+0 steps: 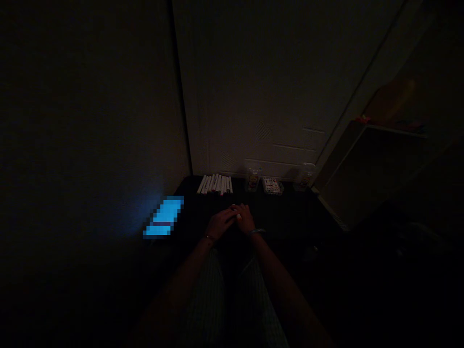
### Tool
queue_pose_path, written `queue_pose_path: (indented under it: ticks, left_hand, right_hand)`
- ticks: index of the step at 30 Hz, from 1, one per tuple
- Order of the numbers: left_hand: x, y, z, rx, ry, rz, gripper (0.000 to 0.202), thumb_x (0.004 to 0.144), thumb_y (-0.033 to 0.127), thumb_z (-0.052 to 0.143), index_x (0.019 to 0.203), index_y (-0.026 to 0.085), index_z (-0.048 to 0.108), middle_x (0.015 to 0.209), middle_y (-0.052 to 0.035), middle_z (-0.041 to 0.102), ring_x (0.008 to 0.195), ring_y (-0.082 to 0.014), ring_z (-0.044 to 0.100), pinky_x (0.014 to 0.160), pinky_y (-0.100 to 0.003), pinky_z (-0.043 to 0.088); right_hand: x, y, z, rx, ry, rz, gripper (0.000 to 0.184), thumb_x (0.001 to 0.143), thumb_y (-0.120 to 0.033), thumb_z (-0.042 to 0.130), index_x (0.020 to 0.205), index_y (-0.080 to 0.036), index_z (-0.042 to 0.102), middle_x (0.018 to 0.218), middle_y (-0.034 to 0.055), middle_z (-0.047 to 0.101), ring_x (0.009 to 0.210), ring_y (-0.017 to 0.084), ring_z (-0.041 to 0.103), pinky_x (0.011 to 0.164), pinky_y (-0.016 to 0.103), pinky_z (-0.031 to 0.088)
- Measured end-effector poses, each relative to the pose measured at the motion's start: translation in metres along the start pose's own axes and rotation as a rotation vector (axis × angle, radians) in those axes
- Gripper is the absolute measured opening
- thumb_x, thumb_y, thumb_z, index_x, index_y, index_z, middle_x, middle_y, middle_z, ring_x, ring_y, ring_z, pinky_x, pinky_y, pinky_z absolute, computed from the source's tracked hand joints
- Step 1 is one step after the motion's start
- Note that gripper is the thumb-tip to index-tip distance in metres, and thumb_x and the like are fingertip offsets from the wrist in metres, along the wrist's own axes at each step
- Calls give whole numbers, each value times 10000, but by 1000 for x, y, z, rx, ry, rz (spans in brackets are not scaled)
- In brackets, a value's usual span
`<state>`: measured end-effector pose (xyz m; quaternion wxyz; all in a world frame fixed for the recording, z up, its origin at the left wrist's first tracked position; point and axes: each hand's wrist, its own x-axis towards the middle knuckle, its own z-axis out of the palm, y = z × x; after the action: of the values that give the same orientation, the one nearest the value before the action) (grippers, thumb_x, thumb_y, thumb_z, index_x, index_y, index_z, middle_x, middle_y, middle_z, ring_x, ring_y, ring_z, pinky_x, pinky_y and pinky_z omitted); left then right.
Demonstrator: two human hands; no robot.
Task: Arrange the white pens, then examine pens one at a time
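In dim light, my left hand [219,223] and my right hand [245,220] meet over the dark tabletop [286,212]. Their fingers are bent and touch each other. Small pale spots show between the fingertips, but what they belong to is too dark and small to name. Just beyond the hands lies a row of several white markers [214,184], side by side. To the right of that row stands a clear plastic case [253,180], and beside it a clear box of small white pieces [271,185].
Another clear case [305,178] stands at the right back corner. A glowing, blurred-out screen [165,217] is at the left edge by the wall. A pale panel [253,96] rises behind the table. A box-like cabinet [380,164] stands on the right.
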<state>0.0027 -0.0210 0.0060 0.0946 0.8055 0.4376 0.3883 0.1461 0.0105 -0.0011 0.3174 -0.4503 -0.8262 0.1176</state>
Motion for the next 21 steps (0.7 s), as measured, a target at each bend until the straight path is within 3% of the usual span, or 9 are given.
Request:
queue_pose_path:
  ticks: [4,9,13,17,21]
  left_hand:
    - [0,1,1,-20,12,-51,311,820,285,448,1109,250,558,1162,-3,574,1037,-143,541,926,-287,412]
    - [0,4,-2,-51,-87,-8,374,800,187,425,1153,262,525,1174,13,565,1062,-139,525,946,-288,395]
    - [0,6,-4,-108,-112,9,430,757,110,435,1149,261,525,1163,16,567,1061,-128,519,959,-280,382]
    - [1,9,-3,-167,-136,36,362,767,166,474,1108,259,553,1122,7,579,1021,-129,535,931,-268,401]
    - [2,9,-1,-186,-111,26,280,811,253,455,1062,262,579,1069,-4,588,977,-126,549,903,-266,415]
  right_hand:
    - [1,1,-1,242,52,92,374,748,-137,436,1094,-233,542,1059,22,554,976,165,464,877,302,343]
    - [7,8,-7,707,195,215,475,705,-181,472,1177,-235,474,1136,9,535,994,152,505,851,268,400]
    - [10,13,-20,976,122,272,453,744,-257,457,1197,-248,462,1144,25,556,929,144,555,758,255,454]
    - [19,14,-43,1026,137,295,372,802,-378,429,1121,-208,517,979,59,634,746,129,592,641,242,471]
    - [29,2,-65,867,199,144,432,786,-399,495,1178,-221,469,832,18,645,736,130,588,670,246,472]
